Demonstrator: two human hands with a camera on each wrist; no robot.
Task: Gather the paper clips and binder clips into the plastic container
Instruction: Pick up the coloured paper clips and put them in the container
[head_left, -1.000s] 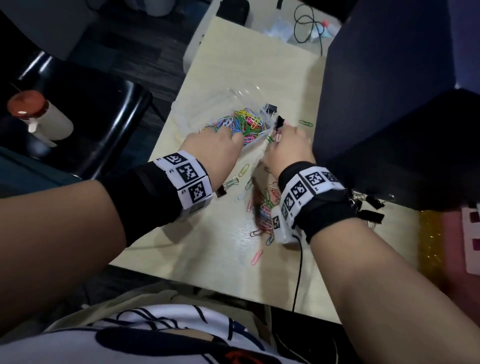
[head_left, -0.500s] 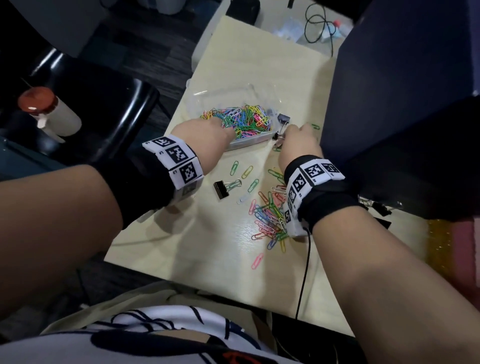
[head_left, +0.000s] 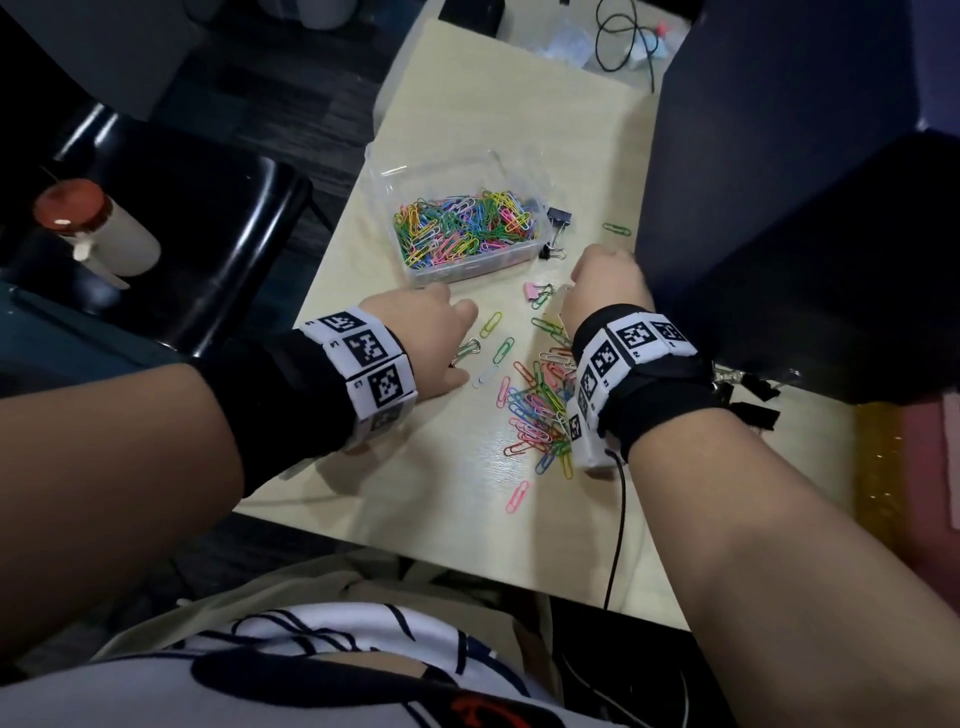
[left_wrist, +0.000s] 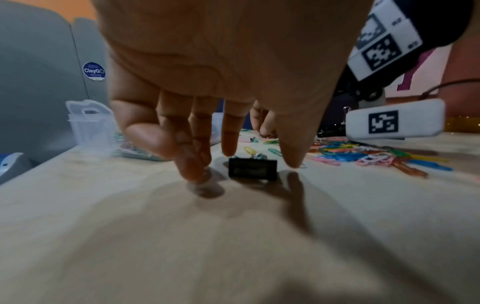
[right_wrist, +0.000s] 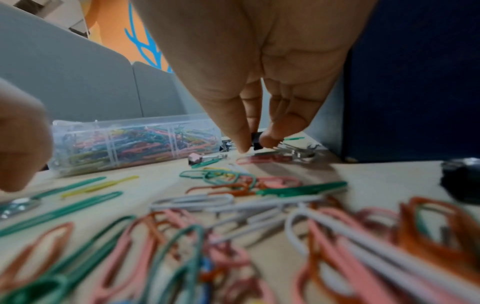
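Head view: a person works over a pale tabletop, the left hand and right hand both low among loose clips. The plastic container, already holding a bright heap of paper clips, stands just beyond the hands; a scattered pile of paper clips lies beside the right wrist, and a black binder clip sits against the container's right wall.

Left wrist view: the fingers hang spread and hold nothing, thumb and forefinger straddling a small black binder clip on the tabletop. The grip looks ready to close; pinching the clip's body from both sides, not its wire arms, should lift it cleanly.

Right wrist view: thumb and fingertips pinch a small dark clip, near the container's end. Carrying it over the wall before letting go would probably keep it from bouncing out.
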